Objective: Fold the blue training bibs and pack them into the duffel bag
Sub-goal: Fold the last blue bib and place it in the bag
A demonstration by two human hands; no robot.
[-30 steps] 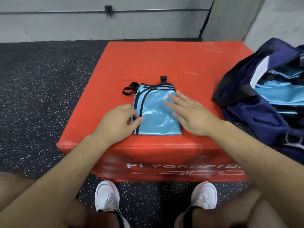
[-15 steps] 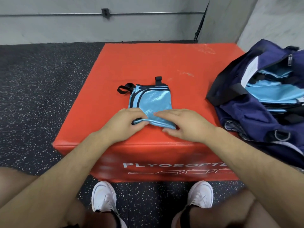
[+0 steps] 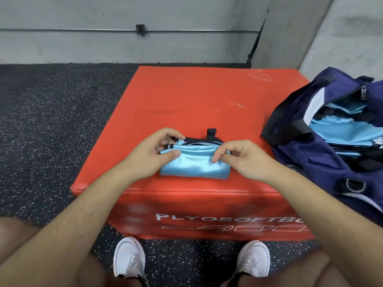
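So, bib point(image 3: 194, 166): I see one light blue bib folded into a small flat packet, lying on the red box point(image 3: 186, 100) near its front edge.
bib edge: the top layer's free edge runs along the far side of the packet, where dark trim shows beneath it; a black loop point(image 3: 211, 132) sticks out past that side.
left hand point(image 3: 153, 154): it grips the packet's far left corner, fingers curled over the edge and thumb pressed on the shiny top layer.
right hand point(image 3: 242, 160): it pinches the far right corner between thumb and forefinger; the other fingers are curled in close together.
box: a padded block with white lettering on its front face, standing on the floor point(image 3: 51, 121); scuff marks show toward its far right.
duffel bag point(image 3: 310, 158): navy, open at the top, at the right side of the box and apart from the bib; I cannot tell from my feed whether it rests on the box or beside it.
packed bibs point(image 3: 344, 129): a stack of light blue folded cloth lies inside the bag's opening.
shoes point(image 3: 128, 257): two white ones stand on the floor just in front of the box.
floor: dark rubber with pale speckles.
wall point(image 3: 124, 48): grey, with a thin pipe point(image 3: 83, 30) running across it.
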